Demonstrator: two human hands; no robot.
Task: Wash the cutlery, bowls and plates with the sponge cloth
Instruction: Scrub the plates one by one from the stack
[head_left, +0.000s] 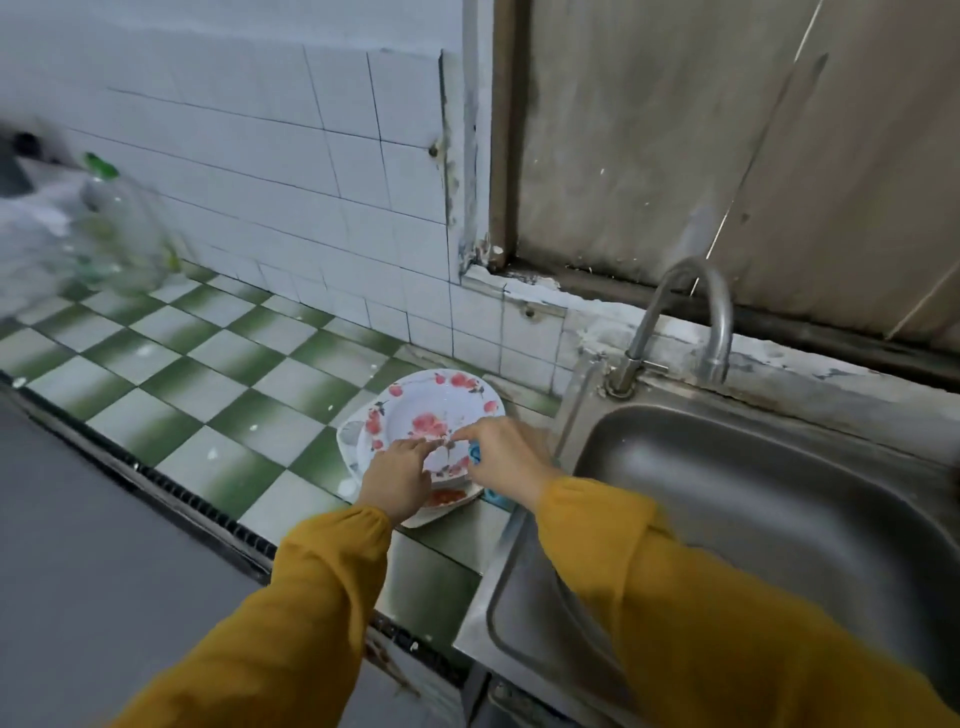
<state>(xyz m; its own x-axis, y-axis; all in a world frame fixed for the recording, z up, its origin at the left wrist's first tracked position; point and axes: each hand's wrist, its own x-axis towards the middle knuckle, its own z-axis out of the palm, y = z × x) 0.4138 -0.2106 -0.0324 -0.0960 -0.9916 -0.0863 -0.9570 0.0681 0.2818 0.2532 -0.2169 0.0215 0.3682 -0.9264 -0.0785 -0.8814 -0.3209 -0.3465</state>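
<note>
Steel sink (753, 519): set right of the counter; tap (693, 306) at its back edge, no stream seen from it.
Plates (431, 410): floral stack on the green-and-white tiled counter (234, 374), just beside the sink's left rim. Top one is deep with red flowers; a red smear is seen on a lower one at the near edge.
Left hand (397, 470): laid on the near rim of the top plate, fingers straight, nothing gripped.
Right hand (506, 457): over the stack's right side, forefinger stretched toward the plate centre. Other fingers are blurred, so the grip cannot be told.
Blue thing (475, 451): partly hidden under the right hand; possibly the sponge cloth, not confirmed.
Cutlery, bowls: none made out; a small pale thing between the fingertips is too blurred to name.
Step judged: start of task, stack to be moved to the sink; nothing looks washed.
Done well: stack should be gripped under the bottom rim by both hands, thumbs on top, and kept level. It should be lifted over the sink rim, not dragged, and set low in the basin.
Risk: glazed plates are likely to slide on one another if tilted.
Bottle (119, 228): clear plastic, green cap, far left, well apart.
</note>
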